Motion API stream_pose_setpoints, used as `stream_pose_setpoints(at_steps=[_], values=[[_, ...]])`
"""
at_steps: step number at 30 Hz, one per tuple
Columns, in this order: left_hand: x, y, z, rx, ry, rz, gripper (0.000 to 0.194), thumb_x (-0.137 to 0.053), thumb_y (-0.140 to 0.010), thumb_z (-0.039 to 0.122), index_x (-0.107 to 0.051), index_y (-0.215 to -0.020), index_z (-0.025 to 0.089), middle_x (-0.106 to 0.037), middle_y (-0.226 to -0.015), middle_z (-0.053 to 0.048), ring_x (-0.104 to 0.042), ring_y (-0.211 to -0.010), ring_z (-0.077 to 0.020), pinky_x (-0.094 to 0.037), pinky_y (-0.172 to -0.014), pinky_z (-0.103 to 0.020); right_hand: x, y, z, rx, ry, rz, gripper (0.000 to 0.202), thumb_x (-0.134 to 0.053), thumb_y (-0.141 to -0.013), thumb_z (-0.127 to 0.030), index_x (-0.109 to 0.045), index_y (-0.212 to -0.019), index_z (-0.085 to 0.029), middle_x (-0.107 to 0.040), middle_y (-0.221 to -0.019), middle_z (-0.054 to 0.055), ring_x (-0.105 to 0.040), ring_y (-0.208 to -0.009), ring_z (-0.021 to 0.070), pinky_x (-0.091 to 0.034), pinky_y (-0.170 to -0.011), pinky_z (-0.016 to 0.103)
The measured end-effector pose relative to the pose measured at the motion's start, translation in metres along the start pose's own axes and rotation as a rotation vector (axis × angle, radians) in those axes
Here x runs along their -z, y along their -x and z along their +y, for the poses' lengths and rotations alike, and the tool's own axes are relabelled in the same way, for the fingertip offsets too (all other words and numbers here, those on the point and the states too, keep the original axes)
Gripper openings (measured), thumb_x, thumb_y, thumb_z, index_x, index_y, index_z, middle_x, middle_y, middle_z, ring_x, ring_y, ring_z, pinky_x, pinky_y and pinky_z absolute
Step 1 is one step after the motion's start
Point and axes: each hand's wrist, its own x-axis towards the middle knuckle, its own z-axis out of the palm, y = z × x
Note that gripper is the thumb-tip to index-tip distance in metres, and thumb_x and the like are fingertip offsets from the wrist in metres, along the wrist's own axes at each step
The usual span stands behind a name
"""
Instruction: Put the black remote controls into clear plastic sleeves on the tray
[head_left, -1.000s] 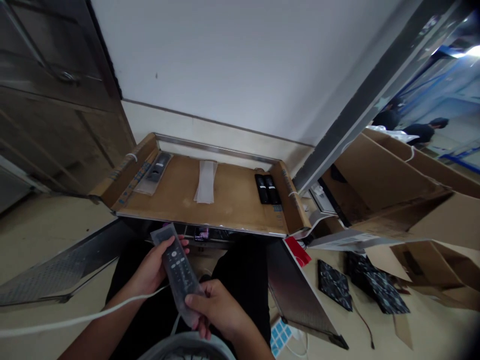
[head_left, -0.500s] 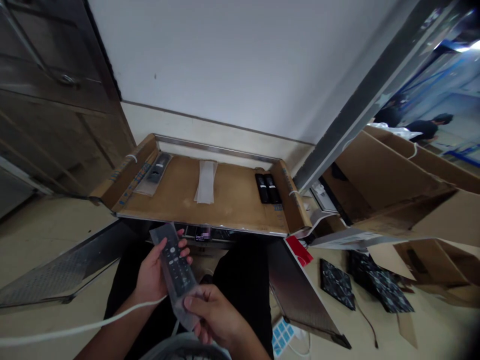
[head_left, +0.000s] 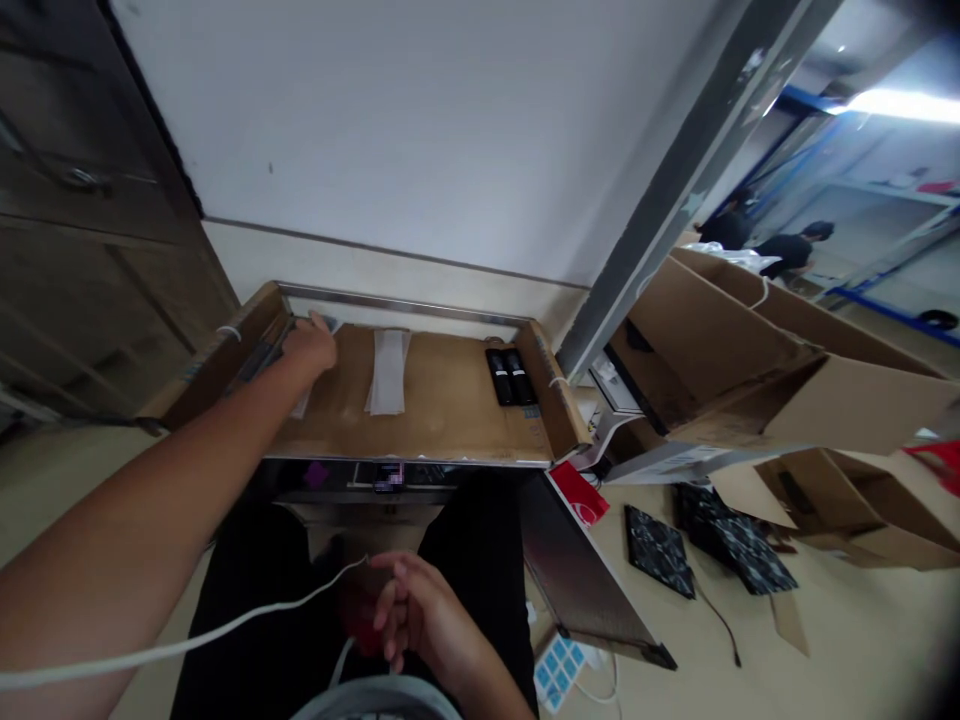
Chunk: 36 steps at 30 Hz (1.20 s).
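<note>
Bagged remote (head_left: 262, 350) at the left edge of the tray (head_left: 450, 425), mostly hidden under forearm and hand. Left hand (head_left: 311, 345) reaches over it near the far left corner, back of hand upward; cannot tell whether the fingers grip or only press. Tray's raised cardboard sides probably serve to stop slim things sliding off. Mid-tray: pile of flat plastic sleeves (head_left: 388, 372), laid crosswise between front and back edges, slightly fanned, perhaps so single ones lift easily from either side. Right hand (head_left: 426, 608) held below the front edge, fingers loosely curled, nothing seen in them; end of a white cord (head_left: 285, 607) by the index fingertip, contact uncertain. Against the right edge: two black remotes (head_left: 519, 384), side by side, unbagged, spacing that seems meant to keep bare from wrapped. Looks: bagged remote dark grey under cloudy film, pale plastic showing both sides of the hand, buttons not visible; bare pair glossy black, narrow, each with a small white label about the middle.
</note>
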Motion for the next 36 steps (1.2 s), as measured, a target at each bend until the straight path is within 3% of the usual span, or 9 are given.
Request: stream_pose_setpoints(at_steps=[3, 7, 9, 11, 14, 17, 21, 28, 36], values=[[-0.017, -0.014, -0.010, 0.006, -0.017, 0.026, 0.054, -0.051, -0.092, 0.008, -0.035, -0.141, -0.008, -0.038, -0.143, -0.042, -0.038, -0.138, -0.0530, -0.037, -0.104, -0.063, 0.013, 0.012, 0.002, 0.048, 0.004, 0.086, 0.068, -0.068, -0.080, -0.068, -0.057, -0.121, -0.015, -0.065, -0.071, 0.001, -0.055, -0.045, 0.0103, -0.037, -0.040, 0.018], [-0.031, 0.001, -0.028, -0.153, -0.086, 0.130, 0.059, -0.062, -0.086, 0.023, -0.045, -0.139, 0.002, -0.044, -0.142, -0.035, -0.039, -0.134, -0.0515, -0.036, -0.104, -0.066, 0.037, 0.016, -0.011, 0.111, 0.177, 0.249, 0.068, -0.062, -0.082, -0.073, -0.057, -0.119, -0.016, -0.062, -0.073, 0.001, -0.055, -0.048, 0.0127, -0.039, -0.040, 0.021], [-0.042, 0.020, -0.033, -0.284, -0.085, 0.174, 0.054, -0.061, -0.087, 0.030, -0.050, -0.135, 0.006, -0.047, -0.142, -0.030, -0.043, -0.132, -0.0478, -0.036, -0.105, -0.063, 0.049, 0.009, -0.038, 0.266, 0.465, 0.398, 0.061, -0.058, -0.085, -0.071, -0.060, -0.113, -0.017, -0.063, -0.077, 0.005, -0.059, -0.057, 0.0168, -0.045, -0.046, 0.026], [-0.058, 0.043, -0.035, -0.407, -0.008, 0.189, 0.046, -0.054, -0.091, 0.034, -0.056, -0.130, 0.010, -0.053, -0.136, -0.024, -0.047, -0.128, -0.0411, -0.038, -0.107, -0.054, 0.058, -0.007, -0.080, 0.577, 0.908, 0.606, 0.043, -0.052, -0.095, -0.055, -0.064, -0.112, -0.017, -0.067, -0.098, 0.012, -0.065, -0.089, 0.0234, -0.055, -0.072, 0.034], [-0.081, 0.069, -0.037, -0.463, 0.155, 0.174, 0.038, -0.048, -0.093, 0.036, -0.062, -0.119, 0.012, -0.062, -0.122, -0.020, -0.054, -0.118, -0.0343, -0.040, -0.105, -0.047, 0.070, -0.050, -0.152, 0.836, 1.454, 0.916, 0.036, -0.042, -0.099, -0.034, -0.061, -0.123, -0.014, -0.060, -0.126, 0.020, -0.052, -0.123, 0.0306, -0.044, -0.103, 0.045], [-0.094, 0.076, -0.041, -0.413, 0.276, 0.187, 0.034, -0.051, -0.091, 0.037, -0.063, -0.112, 0.014, -0.065, -0.114, -0.017, -0.058, -0.107, -0.0307, -0.043, -0.102, -0.045, 0.082, -0.101, -0.202, 0.634, 1.719, 1.184, 0.039, -0.048, -0.095, -0.026, -0.057, -0.129, -0.008, -0.055, -0.132, 0.025, -0.050, -0.123, 0.0342, -0.043, -0.099, 0.045], [-0.096, 0.066, -0.048, -0.387, 0.425, 0.150, 0.025, -0.052, -0.089, 0.034, -0.064, -0.103, 0.017, -0.068, -0.106, -0.013, -0.062, -0.098, -0.0256, -0.048, -0.093, -0.039, 0.094, -0.145, -0.219, 0.426, 1.768, 1.422, 0.038, -0.046, -0.098, -0.023, -0.055, -0.129, -0.003, -0.059, -0.118, 0.028, -0.055, -0.113, 0.0369, -0.044, -0.092, 0.049], [-0.093, 0.070, -0.050, -0.429, 0.537, 0.113, 0.028, -0.059, -0.087, 0.037, -0.065, -0.105, 0.016, -0.068, -0.102, -0.011, -0.063, -0.092, -0.0233, -0.047, -0.085, -0.035, 0.095, -0.150, -0.210, 0.319, 1.732, 1.384, 0.044, -0.053, -0.098, -0.038, -0.056, -0.123, -0.002, -0.059, -0.117, 0.030, -0.062, -0.108, 0.0358, -0.050, -0.083, 0.040], [-0.087, 0.085, -0.044, -0.690, 0.566, 0.017, 0.043, -0.073, -0.079, 0.044, -0.064, -0.111, 0.017, -0.061, -0.111, -0.008, -0.059, -0.098, -0.0220, -0.047, -0.086, -0.032, 0.104, -0.133, -0.196, 0.513, 1.507, 1.278, 0.036, -0.062, -0.089, -0.039, -0.060, -0.112, -0.012, -0.065, -0.113, 0.019, -0.066, -0.099, 0.0298, -0.050, -0.085, 0.037]])
